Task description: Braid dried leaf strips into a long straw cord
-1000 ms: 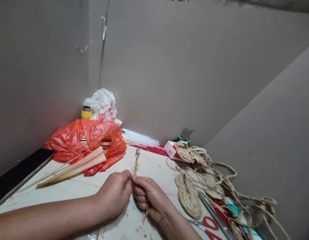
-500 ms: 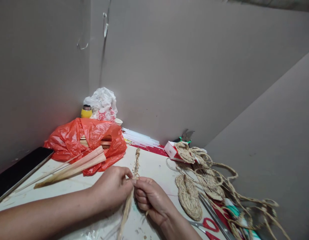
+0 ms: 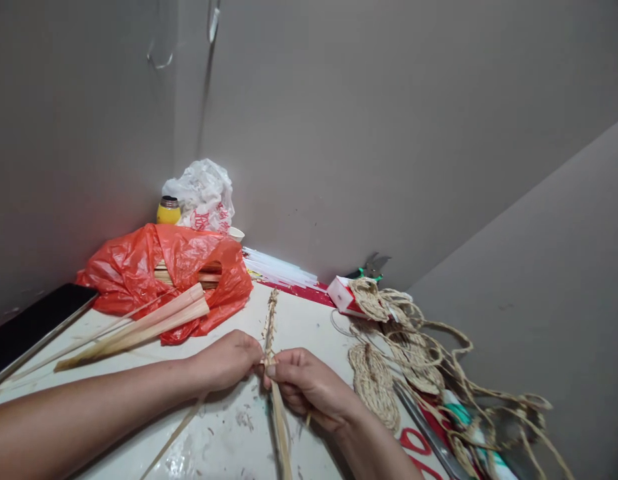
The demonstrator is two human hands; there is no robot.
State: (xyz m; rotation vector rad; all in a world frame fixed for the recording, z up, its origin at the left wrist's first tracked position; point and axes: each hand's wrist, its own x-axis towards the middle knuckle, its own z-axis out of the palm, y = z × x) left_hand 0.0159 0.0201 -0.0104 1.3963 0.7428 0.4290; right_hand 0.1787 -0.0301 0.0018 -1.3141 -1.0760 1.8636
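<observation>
A thin braid of dry, pale plant husk (image 3: 271, 320) runs away from me over the table, with ragged ends along its sides. My right hand (image 3: 311, 387) pinches it at its near end, thumb on top. Loose husk strips (image 3: 283, 433) hang from that point toward me. Close beside the braid, my left hand (image 3: 233, 360) is closed, fingertips touching its left edge. A narrow husk strip (image 3: 173, 437) trails from beneath my left wrist, seemingly held in those fingers, which are partly hidden.
Left are a red plastic bag (image 3: 133, 267) of husks, a loose husk bundle (image 3: 143, 327) and a black phone-like slab (image 3: 36, 333). To the right lie woven soles (image 3: 373, 387), tangled cord (image 3: 456, 350) and red-handled scissors (image 3: 413, 443). White sticks (image 3: 279, 267) and pruners (image 3: 373, 265) lie behind.
My left hand has drawn slightly left of the braid, a strip now trailing below it. The loose strips have swung to the right under my right hand. The view has shifted slightly.
</observation>
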